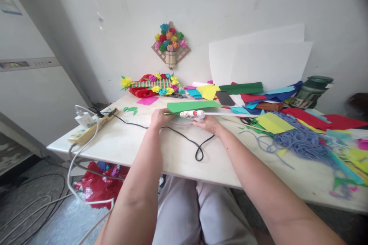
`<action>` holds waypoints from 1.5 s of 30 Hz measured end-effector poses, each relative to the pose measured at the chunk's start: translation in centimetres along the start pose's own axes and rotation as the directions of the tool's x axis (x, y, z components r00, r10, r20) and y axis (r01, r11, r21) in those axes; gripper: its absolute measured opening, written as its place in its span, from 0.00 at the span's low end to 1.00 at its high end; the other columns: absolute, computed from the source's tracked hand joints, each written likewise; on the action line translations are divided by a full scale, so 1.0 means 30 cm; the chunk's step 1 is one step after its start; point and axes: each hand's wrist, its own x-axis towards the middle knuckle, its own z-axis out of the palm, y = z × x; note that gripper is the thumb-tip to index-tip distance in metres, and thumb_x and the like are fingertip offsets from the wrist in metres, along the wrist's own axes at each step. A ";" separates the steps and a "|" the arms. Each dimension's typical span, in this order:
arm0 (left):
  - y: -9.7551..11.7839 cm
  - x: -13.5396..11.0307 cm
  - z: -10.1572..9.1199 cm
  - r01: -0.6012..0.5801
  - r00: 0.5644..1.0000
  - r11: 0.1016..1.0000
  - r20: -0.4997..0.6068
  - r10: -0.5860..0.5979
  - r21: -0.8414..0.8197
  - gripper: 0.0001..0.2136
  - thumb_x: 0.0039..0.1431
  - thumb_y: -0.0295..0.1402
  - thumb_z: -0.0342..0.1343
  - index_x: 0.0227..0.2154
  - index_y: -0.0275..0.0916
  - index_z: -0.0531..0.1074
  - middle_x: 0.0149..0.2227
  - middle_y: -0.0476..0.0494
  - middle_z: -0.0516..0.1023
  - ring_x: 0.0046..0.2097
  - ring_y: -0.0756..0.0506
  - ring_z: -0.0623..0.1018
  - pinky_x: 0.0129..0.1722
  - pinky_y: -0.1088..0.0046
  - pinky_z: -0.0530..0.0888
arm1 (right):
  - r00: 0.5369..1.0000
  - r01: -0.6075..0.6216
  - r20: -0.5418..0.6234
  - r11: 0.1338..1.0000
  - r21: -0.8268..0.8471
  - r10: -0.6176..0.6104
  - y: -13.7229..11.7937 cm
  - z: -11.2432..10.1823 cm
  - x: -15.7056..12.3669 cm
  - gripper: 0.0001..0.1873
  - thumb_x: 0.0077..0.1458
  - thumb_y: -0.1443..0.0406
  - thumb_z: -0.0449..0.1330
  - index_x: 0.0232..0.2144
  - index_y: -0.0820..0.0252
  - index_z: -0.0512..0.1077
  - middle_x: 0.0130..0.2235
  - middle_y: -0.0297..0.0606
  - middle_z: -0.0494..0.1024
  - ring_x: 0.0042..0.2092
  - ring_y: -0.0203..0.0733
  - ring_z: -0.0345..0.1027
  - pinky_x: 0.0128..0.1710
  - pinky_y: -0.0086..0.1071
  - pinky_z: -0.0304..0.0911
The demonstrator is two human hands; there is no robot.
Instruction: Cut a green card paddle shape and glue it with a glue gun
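Observation:
My right hand [209, 124] is wrapped around a white hot glue gun [188, 114] with a patterned, orange-marked body. A long white glue stick [230, 114] sticks out of its back end to the right. The nozzle points left, toward my left hand [159, 119], whose fingers are closed on a thin green piece of paper [169, 113]. Its far end is hidden near the nozzle, and I cannot tell whether the two touch. Just behind both hands lies a larger sheet of green paper [192, 106]. A black cord [184, 134] loops across the table below them.
A power strip [92, 125] with a white plug stands on the left. Green paper leaves [130, 109] and a flower-trimmed piece [152, 84] lie beyond. Blue yarn [301, 139], coloured papers, scissors [245, 121] and a dark green jar [312, 92] crowd the right side.

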 end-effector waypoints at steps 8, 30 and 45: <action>0.033 0.012 -0.001 0.008 0.999 0.969 0.030 -0.015 0.245 0.19 0.50 0.51 0.49 0.30 0.42 0.76 0.31 0.41 0.78 0.35 0.43 0.74 0.29 0.73 0.63 | 0.997 -0.055 0.064 0.998 0.015 0.054 -0.007 -0.007 -0.004 0.13 0.41 0.64 0.59 0.32 0.63 0.74 0.27 0.33 0.75 0.29 0.38 0.68 0.31 0.30 0.63; -0.001 0.014 0.039 0.102 0.994 0.989 -0.053 -0.097 0.105 0.18 0.52 0.50 0.47 0.29 0.42 0.74 0.29 0.44 0.77 0.33 0.45 0.73 0.27 0.73 0.61 | 0.947 -0.292 0.173 0.950 0.111 0.270 0.003 0.024 0.113 0.12 0.39 0.60 0.63 0.24 0.64 0.70 0.19 0.33 0.73 0.12 0.27 0.53 0.08 0.23 0.52; 0.006 0.011 0.045 0.119 0.993 0.987 -0.037 -0.115 0.106 0.19 0.51 0.51 0.47 0.31 0.42 0.74 0.32 0.43 0.77 0.36 0.44 0.73 0.28 0.73 0.61 | 0.939 -0.332 0.102 0.943 -0.001 0.330 0.011 0.071 0.093 0.15 0.41 0.55 0.61 0.24 0.62 0.71 0.11 0.28 0.62 0.11 0.31 0.52 0.10 0.26 0.52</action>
